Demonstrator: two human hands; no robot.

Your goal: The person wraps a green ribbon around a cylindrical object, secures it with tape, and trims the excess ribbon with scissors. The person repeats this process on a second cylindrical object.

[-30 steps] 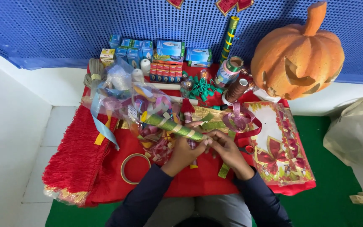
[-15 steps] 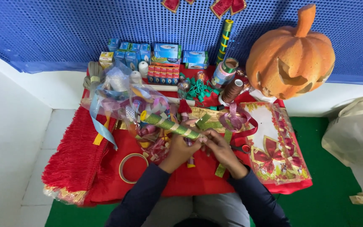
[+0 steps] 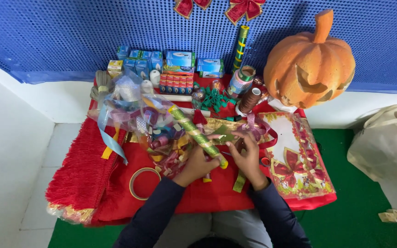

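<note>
Since the earlier frames the green and gold roll (image 3: 197, 136) has swung steeper, its far end now raised toward the clear bag of ribbons (image 3: 136, 115) and its near end dropped between the two hands, which have drawn closer together over the red cloth (image 3: 93, 179). Around the work lies a crowd of things: the bag of ribbons spills over the left of the cloth and covers the roll's upper end in part, a ring of tape (image 3: 143, 183) lies flat just left of the left forearm, a red and gold printed gift bag (image 3: 299, 160) lies to the right, and a large orange pumpkin (image 3: 311, 62) stands against the blue wall behind. Blue boxes (image 3: 178, 59), spools of thread and ribbon (image 3: 244, 87) and a green tangle of trim (image 3: 212, 98) line the back edge. The left hand (image 3: 197, 163) is curled under the roll's lower end, fingers closed around it. The right hand (image 3: 246, 154) rests just beside that end with fingers bent and pinched at a strip of green ribbon (image 3: 240, 177) that trails down toward the person; how tightly it grips cannot be told.
</note>
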